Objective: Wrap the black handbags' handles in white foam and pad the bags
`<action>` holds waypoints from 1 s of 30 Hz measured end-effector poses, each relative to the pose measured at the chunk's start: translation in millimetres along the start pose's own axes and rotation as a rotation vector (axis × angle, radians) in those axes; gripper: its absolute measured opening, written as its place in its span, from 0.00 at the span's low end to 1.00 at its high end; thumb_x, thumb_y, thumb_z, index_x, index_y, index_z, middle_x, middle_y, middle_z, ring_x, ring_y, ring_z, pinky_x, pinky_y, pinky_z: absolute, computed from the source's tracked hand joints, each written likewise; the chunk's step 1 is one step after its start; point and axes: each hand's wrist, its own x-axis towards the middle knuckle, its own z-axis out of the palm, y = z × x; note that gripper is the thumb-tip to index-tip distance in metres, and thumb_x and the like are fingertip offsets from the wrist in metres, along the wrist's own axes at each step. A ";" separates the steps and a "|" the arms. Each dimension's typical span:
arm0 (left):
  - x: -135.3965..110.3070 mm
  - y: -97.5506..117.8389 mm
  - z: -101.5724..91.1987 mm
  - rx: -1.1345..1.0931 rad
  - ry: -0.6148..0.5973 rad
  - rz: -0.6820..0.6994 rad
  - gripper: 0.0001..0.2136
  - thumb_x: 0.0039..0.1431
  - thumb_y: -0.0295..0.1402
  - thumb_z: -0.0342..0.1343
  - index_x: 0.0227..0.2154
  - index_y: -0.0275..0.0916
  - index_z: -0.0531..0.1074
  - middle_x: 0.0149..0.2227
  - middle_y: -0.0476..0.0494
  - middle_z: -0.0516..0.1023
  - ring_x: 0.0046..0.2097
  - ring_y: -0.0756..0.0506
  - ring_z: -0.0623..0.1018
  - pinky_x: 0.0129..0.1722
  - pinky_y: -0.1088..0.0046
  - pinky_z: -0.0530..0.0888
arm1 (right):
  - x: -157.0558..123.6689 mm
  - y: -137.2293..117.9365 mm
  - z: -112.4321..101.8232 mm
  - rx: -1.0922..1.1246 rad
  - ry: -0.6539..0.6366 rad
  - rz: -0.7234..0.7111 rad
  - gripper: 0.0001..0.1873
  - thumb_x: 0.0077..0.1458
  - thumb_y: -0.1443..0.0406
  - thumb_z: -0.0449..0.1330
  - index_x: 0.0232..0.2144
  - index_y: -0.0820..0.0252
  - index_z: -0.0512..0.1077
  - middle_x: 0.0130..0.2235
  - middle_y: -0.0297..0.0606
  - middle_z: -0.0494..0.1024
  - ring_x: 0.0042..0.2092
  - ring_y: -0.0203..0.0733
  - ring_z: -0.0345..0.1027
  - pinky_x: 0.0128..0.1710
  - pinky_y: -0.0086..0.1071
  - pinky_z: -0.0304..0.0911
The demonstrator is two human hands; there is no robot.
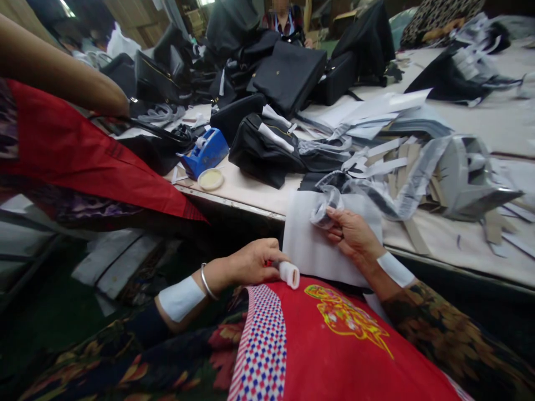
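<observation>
My left hand [254,262] is closed around a small white roll of foam wrap [290,274], just above my red apron [334,334]. My right hand [353,234] pinches a bunched clear plastic strip [328,209]. Beneath that hand a white foam sheet [303,239] hangs over the table's front edge. Part of something black shows at the sheet's far end; its shape is mostly hidden. Just beyond lies a black handbag [254,150] with white wrapping on its handles.
A blue tape dispenser [207,153] stands left beside a pale round lid [210,179]. At right is a grey dispenser [468,178] among cardboard strips. Black bags [288,75] are heaped behind. Another person's arm [62,67] reaches in from the left; a further person sits at the back.
</observation>
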 end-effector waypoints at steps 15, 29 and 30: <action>7.3 -31.0 10.7 -0.263 0.066 -0.421 0.16 0.57 0.39 0.58 0.44 0.35 0.75 0.32 0.45 0.79 0.30 0.48 0.76 0.28 0.74 0.72 | 4.4 -0.9 2.6 -0.010 0.009 -0.011 0.19 0.41 0.61 0.72 0.23 0.60 0.64 0.19 0.28 0.68 0.16 0.24 0.45 0.13 0.21 0.39; 22.0 -41.3 35.1 0.361 0.390 -0.241 0.06 0.62 0.32 0.55 0.29 0.37 0.72 0.31 0.46 0.73 0.35 0.47 0.72 0.38 0.72 0.69 | 9.4 -2.2 0.7 0.045 0.019 -0.007 0.19 0.41 0.62 0.72 0.23 0.59 0.64 0.17 0.24 0.63 0.16 0.24 0.44 0.12 0.21 0.40; 20.5 -43.1 37.3 0.363 0.392 -0.249 0.06 0.62 0.32 0.55 0.30 0.38 0.72 0.32 0.45 0.73 0.35 0.47 0.72 0.38 0.71 0.69 | 8.8 -1.8 1.2 0.040 0.015 -0.001 0.19 0.41 0.62 0.72 0.23 0.59 0.64 0.17 0.24 0.63 0.16 0.24 0.44 0.12 0.21 0.40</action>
